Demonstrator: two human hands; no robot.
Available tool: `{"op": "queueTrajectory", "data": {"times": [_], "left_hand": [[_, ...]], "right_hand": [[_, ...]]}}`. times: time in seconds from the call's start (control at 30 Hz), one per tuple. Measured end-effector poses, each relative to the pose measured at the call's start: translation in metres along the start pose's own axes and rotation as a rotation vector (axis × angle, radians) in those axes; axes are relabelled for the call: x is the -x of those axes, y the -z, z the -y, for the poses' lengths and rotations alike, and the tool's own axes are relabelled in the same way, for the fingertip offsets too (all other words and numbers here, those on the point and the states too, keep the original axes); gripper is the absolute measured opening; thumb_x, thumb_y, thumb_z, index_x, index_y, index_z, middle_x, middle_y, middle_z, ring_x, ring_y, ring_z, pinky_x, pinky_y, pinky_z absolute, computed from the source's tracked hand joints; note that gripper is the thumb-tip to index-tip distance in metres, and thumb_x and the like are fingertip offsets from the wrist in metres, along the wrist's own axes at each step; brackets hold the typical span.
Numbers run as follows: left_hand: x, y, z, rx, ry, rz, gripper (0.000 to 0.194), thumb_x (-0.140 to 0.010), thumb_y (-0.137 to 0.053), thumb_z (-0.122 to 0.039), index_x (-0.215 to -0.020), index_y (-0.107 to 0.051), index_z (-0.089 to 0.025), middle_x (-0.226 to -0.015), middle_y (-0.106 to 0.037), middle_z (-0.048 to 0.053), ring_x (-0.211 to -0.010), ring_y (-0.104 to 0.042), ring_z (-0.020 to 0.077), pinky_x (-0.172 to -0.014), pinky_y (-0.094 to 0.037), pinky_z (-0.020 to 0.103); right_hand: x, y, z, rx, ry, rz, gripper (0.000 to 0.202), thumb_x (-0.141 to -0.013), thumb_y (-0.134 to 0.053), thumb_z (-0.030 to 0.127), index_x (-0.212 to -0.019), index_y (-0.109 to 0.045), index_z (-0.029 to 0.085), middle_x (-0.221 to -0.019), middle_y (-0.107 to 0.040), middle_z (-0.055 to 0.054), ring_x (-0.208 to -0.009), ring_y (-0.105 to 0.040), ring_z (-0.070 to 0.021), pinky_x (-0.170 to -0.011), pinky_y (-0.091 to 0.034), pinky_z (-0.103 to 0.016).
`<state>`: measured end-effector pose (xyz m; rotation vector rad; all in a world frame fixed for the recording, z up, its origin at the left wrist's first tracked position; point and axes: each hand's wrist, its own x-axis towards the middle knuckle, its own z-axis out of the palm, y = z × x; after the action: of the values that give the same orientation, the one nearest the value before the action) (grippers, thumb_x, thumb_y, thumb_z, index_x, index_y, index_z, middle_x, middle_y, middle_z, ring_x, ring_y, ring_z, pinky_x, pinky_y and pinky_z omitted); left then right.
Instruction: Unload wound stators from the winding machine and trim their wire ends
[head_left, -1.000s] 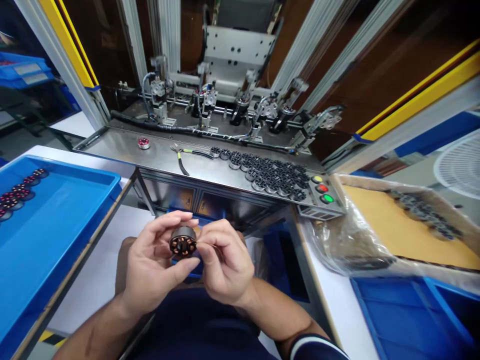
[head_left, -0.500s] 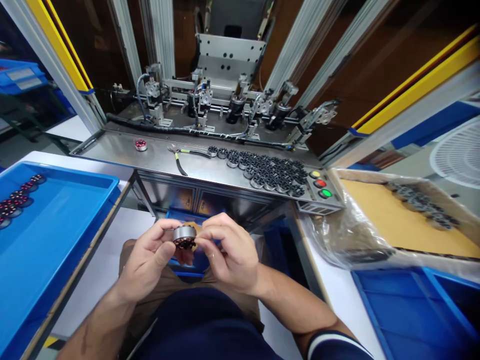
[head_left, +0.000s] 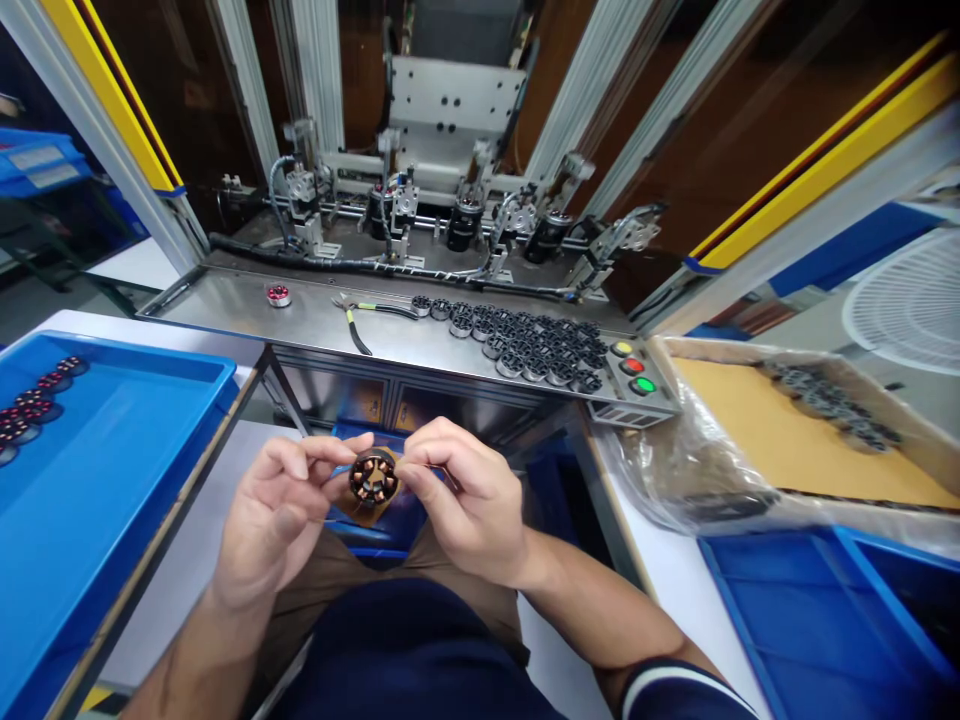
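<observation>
A round motor stator point(head_left: 373, 480) with copper windings and a dark rim is held over my lap, its wound face turned up to me. My left hand point(head_left: 277, 510) has its fingertips at the ring's left and upper edge, while the thumb sits away from it. At the right edge, the thumb and forefinger of my right hand point(head_left: 465, 500) are pinched together. A thin copper-coloured wire shows by the right fingers. On the steel ledge lie a single red-topped stator point(head_left: 278, 296), cutting pliers point(head_left: 360, 318) with black and green handles, and several black-topped stators point(head_left: 536, 338).
A blue tray point(head_left: 135, 470) with several wound stators stands at left. Right of the ledge are yellow, red and green buttons point(head_left: 636, 367), then a plastic-lined carton point(head_left: 735, 400) with dark parts. A blue bin point(head_left: 780, 610) is at lower right. Machine fixtures point(head_left: 465, 215) stand behind the ledge.
The stator has turned from side-on to show its wound face. My left thumb has come off it and the left fingers have opened out somewhat. The whole view has shifted slightly.
</observation>
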<state>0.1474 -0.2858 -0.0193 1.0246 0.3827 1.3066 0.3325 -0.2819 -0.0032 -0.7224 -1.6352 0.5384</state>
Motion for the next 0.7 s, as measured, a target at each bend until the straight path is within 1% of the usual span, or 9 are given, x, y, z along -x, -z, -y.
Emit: {"op": "queueTrajectory", "data": {"times": [0.07, 0.1, 0.17, 0.23, 0.3, 0.37, 0.47, 0.6, 0.7], "left_hand": [[-0.001, -0.001, 0.002, 0.006, 0.028, -0.04, 0.026, -0.082, -0.076, -0.036, -0.103, -0.065, -0.026, -0.115, -0.072, 0.001, -0.124, -0.061, 0.0208, -0.102, -0.051, 0.031], [-0.002, -0.001, 0.004, -0.009, 0.07, -0.046, 0.034, -0.079, -0.078, -0.04, -0.107, -0.065, -0.025, -0.114, -0.072, 0.002, -0.118, -0.064, 0.0202, -0.098, -0.053, 0.029], [-0.002, -0.002, 0.006, -0.049, 0.208, 0.005, 0.047, -0.075, -0.078, -0.051, -0.11, -0.066, -0.021, -0.104, -0.073, 0.005, -0.097, -0.069, 0.017, -0.083, -0.056, 0.024], [-0.002, -0.002, 0.008, -0.075, 0.332, 0.093, 0.047, -0.078, -0.073, -0.054, -0.108, -0.065, -0.018, -0.088, -0.071, 0.004, -0.076, -0.067, 0.0124, -0.07, -0.054, 0.02], [0.0, -0.003, 0.009, -0.094, 0.361, 0.132, 0.036, -0.085, -0.069, -0.047, -0.107, -0.064, -0.019, -0.079, -0.07, 0.002, -0.07, -0.066, 0.0121, -0.066, -0.053, 0.021], [0.001, -0.005, 0.008, -0.11, 0.323, 0.105, 0.026, -0.089, -0.068, -0.037, -0.108, -0.063, -0.021, -0.079, -0.071, 0.002, -0.071, -0.068, 0.0134, -0.066, -0.055, 0.022], [0.003, -0.009, 0.006, -0.134, 0.239, 0.055, 0.02, -0.09, -0.067, -0.029, -0.109, -0.063, -0.023, -0.084, -0.073, 0.002, -0.074, -0.071, 0.0145, -0.067, -0.057, 0.023], [0.007, -0.011, 0.009, -0.253, 0.099, 0.046, 0.026, -0.088, -0.069, -0.028, -0.114, -0.061, -0.027, -0.094, -0.075, 0.003, -0.08, -0.073, 0.0162, -0.072, -0.06, 0.025], [0.012, -0.008, 0.015, -0.449, -0.104, -0.058, 0.038, -0.079, -0.079, -0.027, -0.113, -0.064, -0.027, -0.102, -0.074, 0.002, -0.089, -0.073, 0.0164, -0.079, -0.059, 0.024]], "right_hand": [[0.0, 0.003, -0.001, 0.022, 0.064, 0.024, 0.012, -0.093, -0.059, 0.013, -0.082, -0.063, 0.017, -0.071, -0.063, -0.004, -0.068, -0.06, -0.0142, -0.061, -0.053, -0.027], [0.0, 0.004, -0.001, 0.045, 0.106, 0.037, 0.012, -0.094, -0.058, 0.014, -0.084, -0.063, 0.017, -0.072, -0.064, -0.004, -0.068, -0.061, -0.0144, -0.061, -0.053, -0.027], [-0.001, 0.008, -0.001, 0.103, 0.175, 0.065, 0.01, -0.095, -0.057, 0.015, -0.087, -0.064, 0.017, -0.075, -0.067, -0.006, -0.07, -0.063, -0.0143, -0.061, -0.054, -0.025], [-0.001, 0.011, -0.001, 0.147, 0.206, 0.102, 0.01, -0.095, -0.057, 0.016, -0.089, -0.064, 0.016, -0.078, -0.069, -0.007, -0.07, -0.065, -0.0136, -0.06, -0.055, -0.023], [-0.001, 0.013, -0.001, 0.169, 0.214, 0.122, 0.009, -0.095, -0.058, 0.015, -0.088, -0.064, 0.015, -0.078, -0.069, -0.007, -0.069, -0.065, -0.013, -0.059, -0.054, -0.021], [0.0, 0.014, -0.001, 0.171, 0.209, 0.104, 0.009, -0.094, -0.058, 0.016, -0.087, -0.065, 0.015, -0.077, -0.068, -0.007, -0.068, -0.065, -0.0131, -0.059, -0.054, -0.022], [0.003, 0.01, 0.0, 0.139, 0.159, 0.047, 0.008, -0.093, -0.06, 0.014, -0.087, -0.065, 0.016, -0.075, -0.066, -0.005, -0.069, -0.063, -0.0138, -0.06, -0.053, -0.024], [0.006, 0.004, 0.003, 0.03, 0.045, -0.014, 0.01, -0.091, -0.06, 0.01, -0.085, -0.065, 0.017, -0.072, -0.064, -0.004, -0.067, -0.059, -0.0145, -0.06, -0.051, -0.027], [0.008, 0.0, 0.003, -0.086, -0.071, -0.047, 0.013, -0.09, -0.061, 0.011, -0.079, -0.065, 0.017, -0.071, -0.063, -0.002, -0.066, -0.059, -0.0138, -0.061, -0.05, -0.027]]}}
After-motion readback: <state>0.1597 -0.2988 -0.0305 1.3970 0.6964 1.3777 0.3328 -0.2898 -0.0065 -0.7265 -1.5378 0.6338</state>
